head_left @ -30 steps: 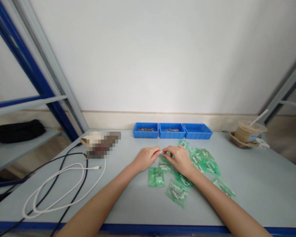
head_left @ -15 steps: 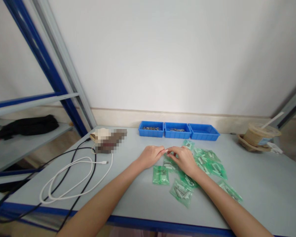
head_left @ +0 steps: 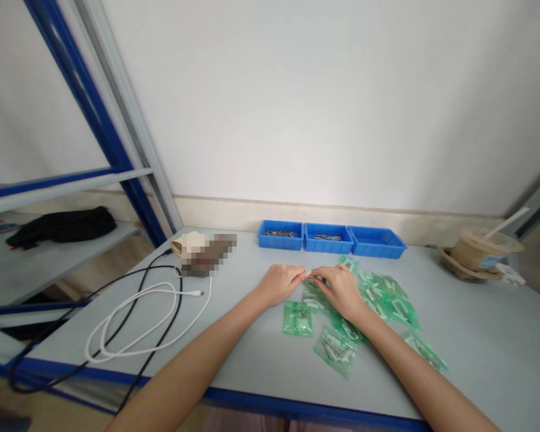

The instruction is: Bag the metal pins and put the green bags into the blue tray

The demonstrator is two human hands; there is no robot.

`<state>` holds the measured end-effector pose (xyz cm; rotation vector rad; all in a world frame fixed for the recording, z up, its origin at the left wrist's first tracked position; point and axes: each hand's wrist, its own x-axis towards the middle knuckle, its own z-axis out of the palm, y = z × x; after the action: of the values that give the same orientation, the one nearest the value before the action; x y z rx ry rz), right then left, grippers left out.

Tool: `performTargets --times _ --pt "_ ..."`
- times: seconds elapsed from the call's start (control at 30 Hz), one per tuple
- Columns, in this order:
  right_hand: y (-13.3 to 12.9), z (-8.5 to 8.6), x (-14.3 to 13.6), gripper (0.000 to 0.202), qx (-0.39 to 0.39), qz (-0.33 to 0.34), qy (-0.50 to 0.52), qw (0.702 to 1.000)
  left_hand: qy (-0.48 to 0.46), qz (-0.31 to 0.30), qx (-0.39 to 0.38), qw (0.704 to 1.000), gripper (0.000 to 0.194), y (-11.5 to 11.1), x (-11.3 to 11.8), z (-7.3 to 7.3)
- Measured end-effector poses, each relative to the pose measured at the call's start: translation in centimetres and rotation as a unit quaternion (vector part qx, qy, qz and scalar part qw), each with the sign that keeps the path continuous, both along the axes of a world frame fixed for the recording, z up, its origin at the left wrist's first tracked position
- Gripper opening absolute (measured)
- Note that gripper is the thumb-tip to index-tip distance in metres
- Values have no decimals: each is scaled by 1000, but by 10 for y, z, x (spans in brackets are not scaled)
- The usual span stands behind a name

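My left hand [head_left: 282,283] and my right hand [head_left: 341,291] meet over the middle of the table, both closed in a pinch. Their fingertips come together around a tiny, thin, pale piece [head_left: 312,276], too small to name. Under and beside my right hand lie several green plastic bags [head_left: 378,293] with metal and white pieces inside. Closer to me, one small green bag [head_left: 297,318] lies flat below my left hand. To its right another green bag [head_left: 335,351] holds long thin pieces.
Three blue bins stand by the wall: the left bin [head_left: 280,241] and middle bin [head_left: 327,245] hold small metal parts, beside the right bin [head_left: 378,248]. A white cable [head_left: 130,348] and black cable [head_left: 137,378] loop at left. A lidded cup [head_left: 479,251] sits at far right.
The whole view has shifted slightly, so everything appears a little further right. My hands stay joined at the fingertips, and a thin piece between them shows a bit more.
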<state>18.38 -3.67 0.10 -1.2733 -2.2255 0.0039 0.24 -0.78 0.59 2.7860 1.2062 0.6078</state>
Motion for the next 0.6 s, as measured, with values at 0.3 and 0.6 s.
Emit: performTargets --times 0.3,0.6 --pt "71 39 20 39 -24 -110 -26 993 -78 71 -73 992 51 9 -8 0" --pt "74 46 64 21 -28 -218 -110 969 -69 85 -71 991 52 14 -14 -2"
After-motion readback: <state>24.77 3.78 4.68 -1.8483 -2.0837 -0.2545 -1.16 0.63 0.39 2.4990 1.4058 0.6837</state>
